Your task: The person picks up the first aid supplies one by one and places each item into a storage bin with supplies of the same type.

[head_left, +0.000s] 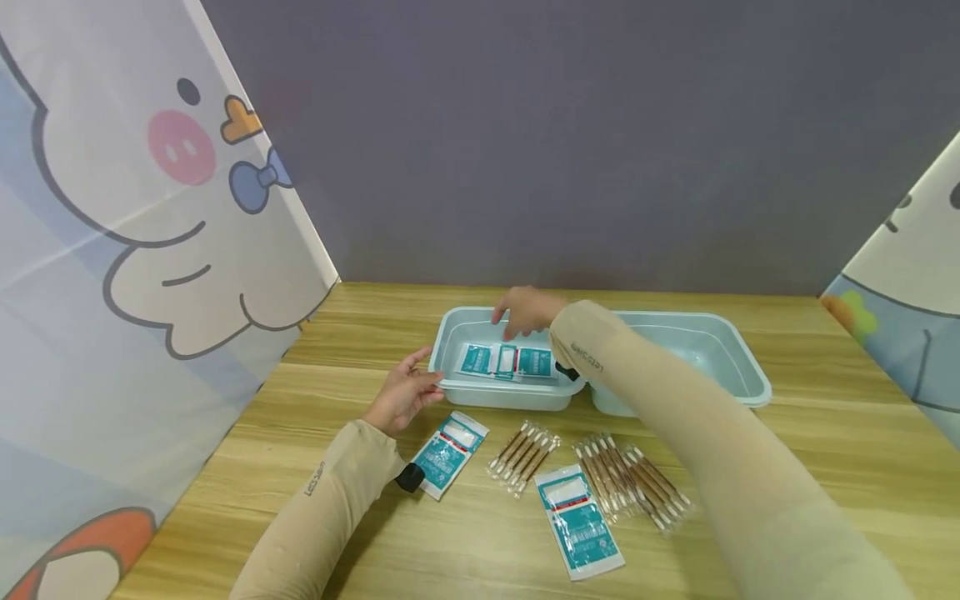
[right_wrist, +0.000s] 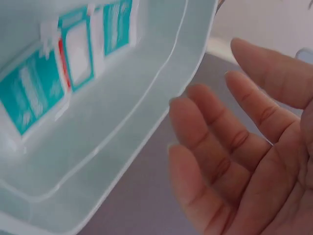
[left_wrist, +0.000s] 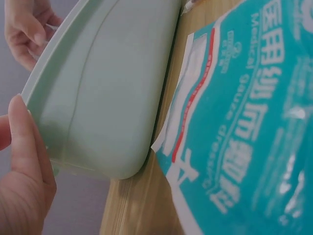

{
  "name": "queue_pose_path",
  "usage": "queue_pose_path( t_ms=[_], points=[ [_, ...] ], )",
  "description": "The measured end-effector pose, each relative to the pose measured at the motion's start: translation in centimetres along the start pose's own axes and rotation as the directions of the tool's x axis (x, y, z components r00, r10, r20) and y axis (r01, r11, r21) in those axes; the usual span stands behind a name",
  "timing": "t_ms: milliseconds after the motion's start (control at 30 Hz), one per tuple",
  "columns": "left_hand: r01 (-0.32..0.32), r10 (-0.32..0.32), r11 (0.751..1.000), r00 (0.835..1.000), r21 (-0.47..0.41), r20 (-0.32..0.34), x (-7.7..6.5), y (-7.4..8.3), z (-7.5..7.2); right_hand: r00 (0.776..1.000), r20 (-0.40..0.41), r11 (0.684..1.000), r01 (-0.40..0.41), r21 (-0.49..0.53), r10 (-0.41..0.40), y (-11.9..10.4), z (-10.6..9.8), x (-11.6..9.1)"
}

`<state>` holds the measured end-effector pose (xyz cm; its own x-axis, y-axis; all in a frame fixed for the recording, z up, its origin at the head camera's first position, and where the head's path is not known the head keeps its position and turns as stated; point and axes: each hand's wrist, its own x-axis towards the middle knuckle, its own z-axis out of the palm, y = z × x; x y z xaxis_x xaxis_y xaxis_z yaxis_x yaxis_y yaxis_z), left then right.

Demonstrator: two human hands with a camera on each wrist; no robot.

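Note:
My right hand (head_left: 528, 311) hovers over the far side of the left pale-green plastic bin (head_left: 510, 398), fingers spread and loosely bent. In the right wrist view its palm (right_wrist: 274, 181) shows nothing held. Teal-and-white gauze dressing packets (head_left: 476, 359) lie flat on that bin's floor. My left hand (head_left: 402, 397) touches the bin's left end with fairly straight fingers; the left wrist view shows a finger (left_wrist: 24, 139) against the rim. Just below this hand, another gauze dressing packet (head_left: 452, 452) lies on the table, its print reading "Medical gauze dressing" close up.
A second pale-green bin (head_left: 738, 367) stands to the right, partly behind my right sleeve (head_left: 675, 408). On the wooden table (head_left: 450, 550) lie clear packs of cotton swabs (head_left: 523, 457), more swab packs (head_left: 630, 483) and a gauze packet (head_left: 580, 523). A grey wall (head_left: 585, 150) rises behind.

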<state>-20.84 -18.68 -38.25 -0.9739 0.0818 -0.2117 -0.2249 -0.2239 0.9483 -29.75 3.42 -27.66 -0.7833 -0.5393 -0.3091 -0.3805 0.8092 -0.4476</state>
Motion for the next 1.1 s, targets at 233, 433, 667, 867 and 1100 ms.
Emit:
queue_pose_path(
  t_ms=[233, 433, 667, 867, 1100],
  points=[
    [0.0, 0.0, 1.0, 1.0, 0.004, 0.005, 0.1, 0.0, -0.2, 0.975, 0.098, 0.977, 0.205, -0.062, -0.198, -1.7, 1.6, -2.6],
    [0.002, -0.002, 1.0, 1.0, 0.005, 0.009, 0.1, 0.0, -0.1, 0.921, 0.183, 0.929, 0.362, -0.078, -0.344, -2.4, 3.2, -4.3],
    [-0.008, 0.008, 1.0, 1.0, 0.008, 0.007, 0.1, 0.0, -0.1, 0.87, 0.219, 0.886, 0.461, -0.041, -0.442, -2.3, 5.6, -5.7],
    [-0.003, 0.003, 1.0, 1.0, 0.004, 0.012, 0.1, 0.0, 0.0, 0.854, 0.27, 0.871, 0.483, -0.089, -0.445, -1.1, 7.9, -7.1],
    [-0.003, 0.003, 1.0, 1.0, -0.004, 0.013, 0.1, 0.0, -0.1, 0.784, 0.407, 0.711, 0.608, -0.354, -0.467, 0.7, 10.0, -8.6]
  ],
)
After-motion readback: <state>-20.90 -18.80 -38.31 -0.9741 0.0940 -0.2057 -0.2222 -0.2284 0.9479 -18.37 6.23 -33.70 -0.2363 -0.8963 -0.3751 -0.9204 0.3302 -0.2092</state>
